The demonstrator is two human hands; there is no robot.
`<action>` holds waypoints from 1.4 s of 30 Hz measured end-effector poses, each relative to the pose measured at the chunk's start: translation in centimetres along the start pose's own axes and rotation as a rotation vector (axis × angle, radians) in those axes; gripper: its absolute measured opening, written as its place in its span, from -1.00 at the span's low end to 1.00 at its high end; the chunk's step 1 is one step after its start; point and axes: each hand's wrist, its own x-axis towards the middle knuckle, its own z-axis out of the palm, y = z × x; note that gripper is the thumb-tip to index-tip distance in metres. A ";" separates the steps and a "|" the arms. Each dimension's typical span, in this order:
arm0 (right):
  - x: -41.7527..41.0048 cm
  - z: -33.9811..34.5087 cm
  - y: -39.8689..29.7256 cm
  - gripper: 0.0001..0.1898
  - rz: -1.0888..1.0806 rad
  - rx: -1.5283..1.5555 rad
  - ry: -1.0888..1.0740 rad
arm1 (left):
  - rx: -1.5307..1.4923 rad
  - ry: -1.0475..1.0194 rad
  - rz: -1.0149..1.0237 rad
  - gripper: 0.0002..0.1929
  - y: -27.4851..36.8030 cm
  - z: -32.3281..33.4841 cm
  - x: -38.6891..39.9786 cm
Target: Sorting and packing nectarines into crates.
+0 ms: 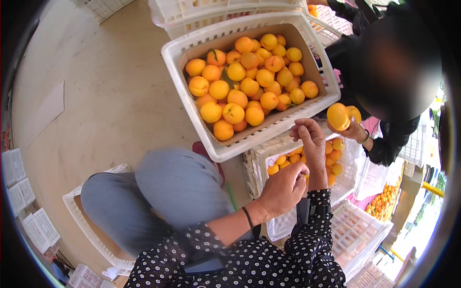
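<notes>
My left hand [282, 189], a black band at its wrist, is curled into a loose fist with no object showing in it. Just beyond, my right hand [310, 142] is raised with its fingers loosely bent and nothing visible between them. It is near the front corner of a white plastic crate [230, 153]. Yellow-orange stone fruit [249, 86], apricots or peaches, fill that cardboard-lined crate; a few green leaves lie among them. Below both hands stands a second crate [254, 172], lined with white plastic and holding similar fruit [335, 155], partly hidden by my right hand.
At the right, a co-worker's hand [354, 131] holds two fruits [338, 117]. A cardboard-lined crate [77, 216] is beside my knees [180, 180]. More crates [354, 230] are stacked at lower right, with a fruit pile [383, 201] behind. Printed sheets [41, 230] are at far left.
</notes>
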 end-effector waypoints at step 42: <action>-1.5 -6.6 30.0 -0.22 0.593 -1.054 0.093 | 0.857 -0.577 0.135 -0.89 -4.9 4.0 -1.8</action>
